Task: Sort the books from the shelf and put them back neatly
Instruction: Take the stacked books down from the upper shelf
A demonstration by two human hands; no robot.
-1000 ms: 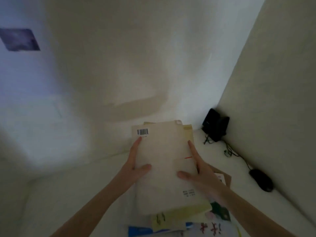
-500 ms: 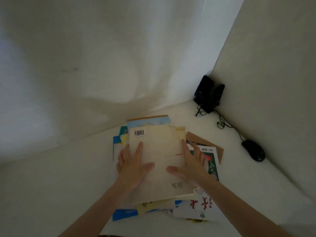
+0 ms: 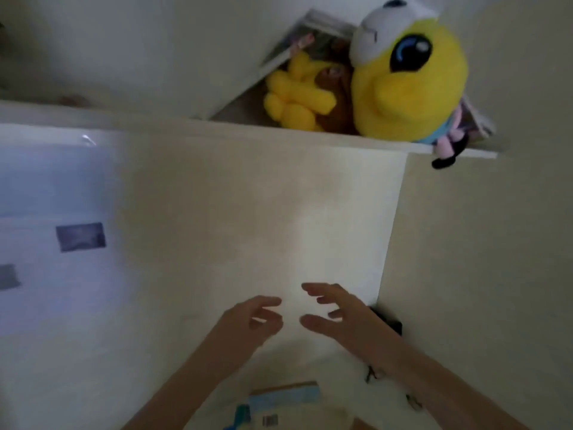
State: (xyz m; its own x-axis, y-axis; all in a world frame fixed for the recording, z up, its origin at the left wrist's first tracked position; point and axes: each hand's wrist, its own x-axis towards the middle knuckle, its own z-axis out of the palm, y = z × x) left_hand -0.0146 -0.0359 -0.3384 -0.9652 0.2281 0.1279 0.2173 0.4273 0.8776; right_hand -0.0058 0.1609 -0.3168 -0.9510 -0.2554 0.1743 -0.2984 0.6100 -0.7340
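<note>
Both hands up in the air, holding nothing.

- Left hand [image 3: 249,319]: fingers [image 3: 269,301] loosely curled and spread a little, thumb apart from them. Nothing touches them.
- Right hand [image 3: 345,311]: fingers [image 3: 313,287] half bent and spread, thumb out below them, also touching nothing. The tips of the two hands face each other across a narrow gap, not touching.
- Stack of flat paper books [image 3: 286,401]: well below the fingertips, at the bottom edge of the view between the two forearms. A pale blue cover with a tan far edge shows, and nearer than it a cream cover with a black barcode [image 3: 269,420]. The rest is cut off by the frame. Blurred, so titles can't be read.
- White shelf board [image 3: 279,133]: far above the fingertips, running across the view.
- On the board, up and to the right of the fingers: big yellow plush toy with a blue eye and white cap [image 3: 409,82]. Just left of it sits a small yellow plush figure [image 3: 297,97].
- Light-framed flat panel [image 3: 313,26]: leans tilted behind both toys.
- Black boxy object [image 3: 391,324]: just behind the right hand, mostly hidden; can't tell what it is.
- Thin dark cable [image 3: 371,374]: beside the right forearm, below the right hand.
- Dark rectangular patch on the blue-lit wall [image 3: 80,237]: well left of the left fingers.
</note>
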